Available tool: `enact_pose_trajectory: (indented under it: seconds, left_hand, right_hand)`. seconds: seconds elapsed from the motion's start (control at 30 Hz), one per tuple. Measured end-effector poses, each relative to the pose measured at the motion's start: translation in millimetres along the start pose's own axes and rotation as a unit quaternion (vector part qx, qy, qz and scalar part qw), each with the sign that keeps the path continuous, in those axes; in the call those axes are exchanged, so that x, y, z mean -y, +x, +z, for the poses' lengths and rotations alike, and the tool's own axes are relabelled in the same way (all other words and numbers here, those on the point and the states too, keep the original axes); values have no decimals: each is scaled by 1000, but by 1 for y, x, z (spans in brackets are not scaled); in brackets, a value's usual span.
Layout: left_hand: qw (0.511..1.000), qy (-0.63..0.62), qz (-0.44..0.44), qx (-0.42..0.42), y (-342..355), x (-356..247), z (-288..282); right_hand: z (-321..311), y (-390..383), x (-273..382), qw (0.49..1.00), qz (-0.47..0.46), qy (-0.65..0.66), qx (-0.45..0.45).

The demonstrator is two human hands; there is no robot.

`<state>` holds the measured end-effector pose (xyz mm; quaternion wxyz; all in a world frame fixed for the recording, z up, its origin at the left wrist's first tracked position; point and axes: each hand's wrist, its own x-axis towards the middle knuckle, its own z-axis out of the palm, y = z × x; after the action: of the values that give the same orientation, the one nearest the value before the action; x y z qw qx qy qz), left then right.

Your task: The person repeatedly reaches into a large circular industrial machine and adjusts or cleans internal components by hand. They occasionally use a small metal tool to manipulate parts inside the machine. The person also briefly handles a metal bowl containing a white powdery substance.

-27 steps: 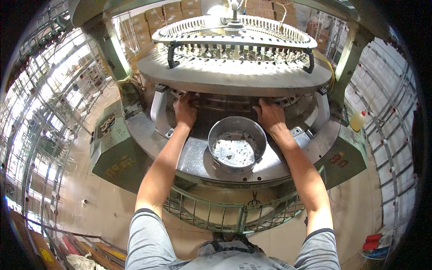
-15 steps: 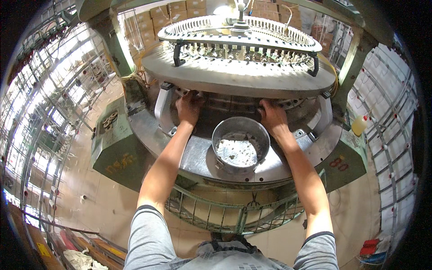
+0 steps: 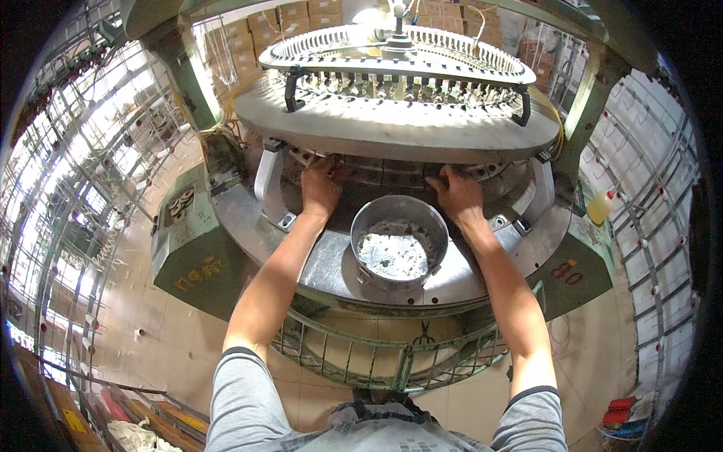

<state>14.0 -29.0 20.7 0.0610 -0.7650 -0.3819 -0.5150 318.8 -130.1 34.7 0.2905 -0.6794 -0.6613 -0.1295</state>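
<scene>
Upper centre of frame: left hand (image 3: 321, 190) and right hand (image 3: 459, 196) reach under round grey metal plate (image 3: 392, 129); grips cannot be determined.

You are facing yellow painted characters (image 3: 201, 275) on the left green base (image 3: 177, 252); 2 red painted digits (image 3: 566, 272) are standing on the right green base (image 3: 591, 252).

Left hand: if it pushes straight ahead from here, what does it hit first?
Most likely the dark curved metal band below the big grey plate. The left hand may already touch it; depth there is hard to judge.
</scene>
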Motion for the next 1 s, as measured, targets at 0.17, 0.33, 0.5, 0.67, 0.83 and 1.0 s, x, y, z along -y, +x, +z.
enact_pose_trajectory:
  seconds: [0.17, 0.33, 0.5, 0.67, 0.83, 1.0]
  left_hand:
    - [998, 2, 2, 69, 6, -24, -8]
    - [996, -65, 12, 54, 7, -31, -8]
    - [996, -57, -12, 63, 8, -31, -7]
    - [987, -90, 107, 74, 7, -43, 2]
    - [986, -88, 57, 128, 9, -43, 14]
    - [987, -74, 97, 107, 5, -41, 14]
  right_hand:
    - [-8, 0, -17, 997, 55, -21, -57]
    - [-3, -1, -35, 998, 42, 26, -25]
    - [0, -1, -41, 996, 5, 75, -49]
    - [-7, 1, -40, 998, 40, 44, 5]
    - [-10, 1, -42, 998, 39, 39, -30]
    - [-5, 1, -53, 992, 75, 61, -87]
